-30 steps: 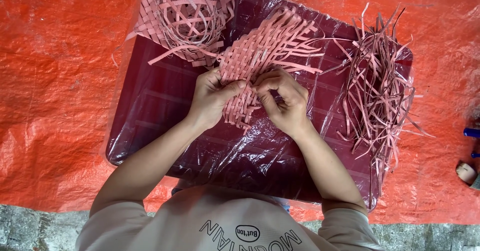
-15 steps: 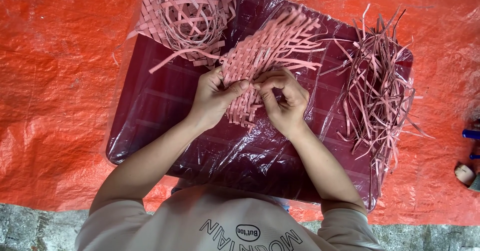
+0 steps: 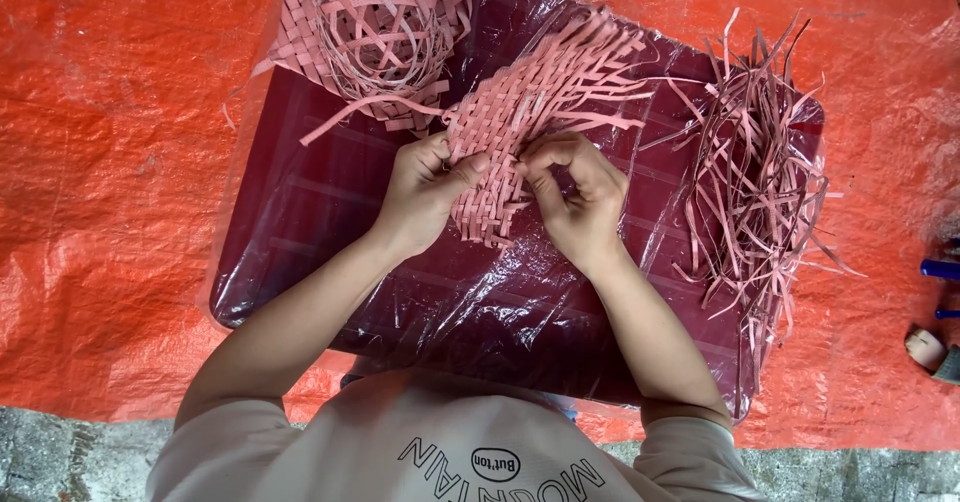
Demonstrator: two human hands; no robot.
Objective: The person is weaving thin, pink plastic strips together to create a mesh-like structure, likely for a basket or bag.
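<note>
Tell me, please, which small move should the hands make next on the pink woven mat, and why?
Probably the right hand should pull its pinched strip snug against the woven rows while the left hand keeps its grip on the pink woven mat. Both hands meet at the mat's near edge, where the weave looks unfinished, and loose strip ends fan out at the far side.

Over the last second I see little movement. My left hand (image 3: 425, 197) has crept slightly up along the edge of the pink woven mat (image 3: 520, 132), its thumb now pressed flatter against the weave. My right hand (image 3: 575, 197) has curled its fingers tighter, the fingertips drawn in closer to the left thumb, pinching at a strip. The mat's fringe beyond my knuckles has tilted a touch.
</note>
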